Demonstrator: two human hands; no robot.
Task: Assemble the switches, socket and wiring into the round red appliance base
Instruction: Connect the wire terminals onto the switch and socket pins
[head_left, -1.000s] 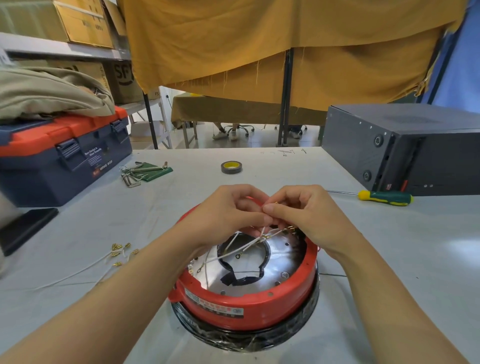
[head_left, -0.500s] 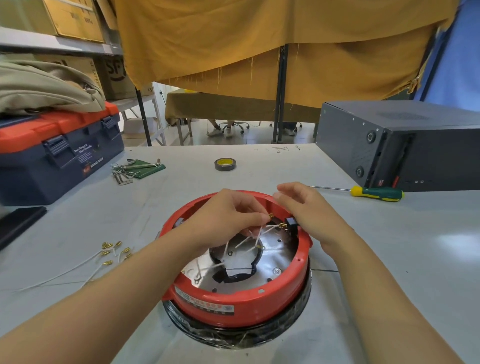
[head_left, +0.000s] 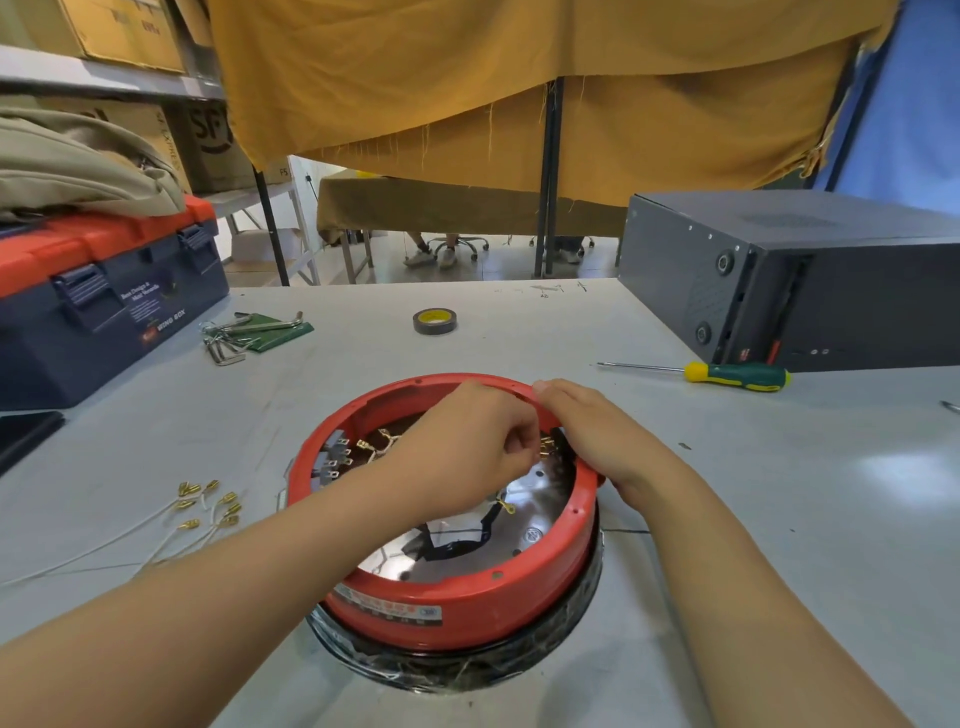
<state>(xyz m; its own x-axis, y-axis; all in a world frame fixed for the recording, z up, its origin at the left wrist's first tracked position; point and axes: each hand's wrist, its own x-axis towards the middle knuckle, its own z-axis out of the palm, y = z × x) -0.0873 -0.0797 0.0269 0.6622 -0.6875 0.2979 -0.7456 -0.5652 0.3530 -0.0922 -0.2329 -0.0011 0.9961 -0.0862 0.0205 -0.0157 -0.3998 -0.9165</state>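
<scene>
The round red appliance base (head_left: 452, 587) stands on the grey table (head_left: 779, 519), near the front edge, on top of a black ring wrapped in plastic film (head_left: 457, 665). Inside it there is a shiny metal plate (head_left: 524, 530) with a dark opening in the middle. The left hand (head_left: 462, 447) is inside the base, its fingers curled, and it pinches a brass wire terminal (head_left: 545, 448) close to the far right inner wall. The right hand (head_left: 597, 431) lies over the right rim of the base, fingers bent over the edge; it grips the rim beside a black part (head_left: 563, 441), which is mostly hidden. On the left inner wall sit grey switches (head_left: 332, 460) with brass terminals (head_left: 363, 447) pointing inward. To the left of the base, loose white wires with brass terminals (head_left: 208, 506) lie on the table. Further away are a green and yellow screwdriver (head_left: 727, 375), a roll of tape (head_left: 435, 321), hex keys (head_left: 244, 332), a blue and red toolbox (head_left: 104, 301) and a dark grey metal case (head_left: 810, 275)
</scene>
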